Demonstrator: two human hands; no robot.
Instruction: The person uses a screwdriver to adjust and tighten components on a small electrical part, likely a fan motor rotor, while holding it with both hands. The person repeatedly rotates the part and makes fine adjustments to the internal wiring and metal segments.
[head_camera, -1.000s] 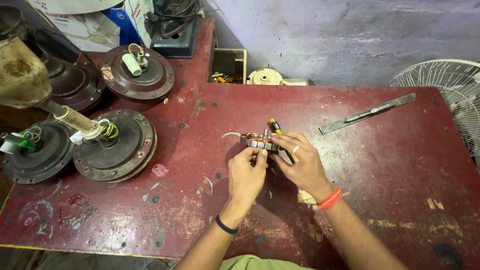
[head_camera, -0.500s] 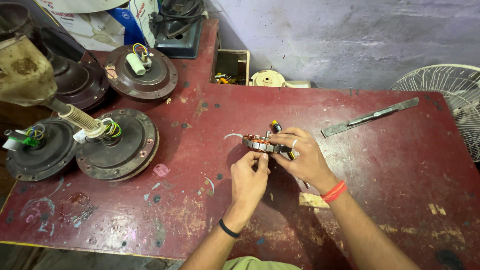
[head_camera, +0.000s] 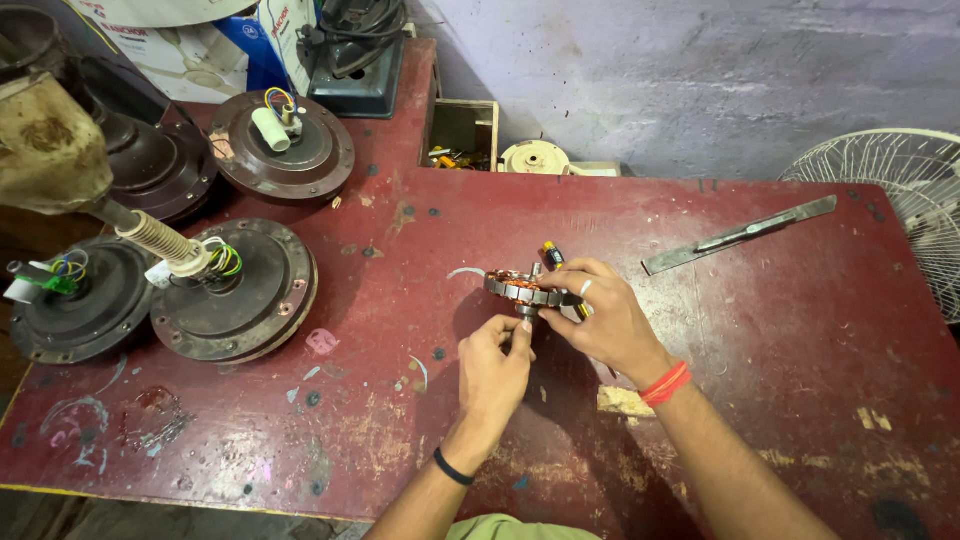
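My right hand (head_camera: 605, 322) grips a small round motor stator (head_camera: 518, 289) with copper windings, holding it level just above the red worktable (head_camera: 760, 330). A ring sits on one finger and a red band on that wrist. My left hand (head_camera: 495, 372) reaches up from below, its fingertips pinching at the underside of the stator near its shaft. A screwdriver with a yellow and black handle (head_camera: 552, 255) pokes out behind the stator, close to my right fingers. A thin white wire (head_camera: 465, 271) curls on the table to the stator's left.
Three brown ceiling fan motor housings (head_camera: 235, 292) (head_camera: 285, 150) (head_camera: 75, 310) with coloured wires lie at the left. A long flat metal bar (head_camera: 740, 235) lies at the back right. A white fan guard (head_camera: 900, 200) stands past the right edge. A small open box (head_camera: 462, 135) sits at the back.
My hands and the stator stay in nearly the same place. My left fingers have shifted slightly under the stator.
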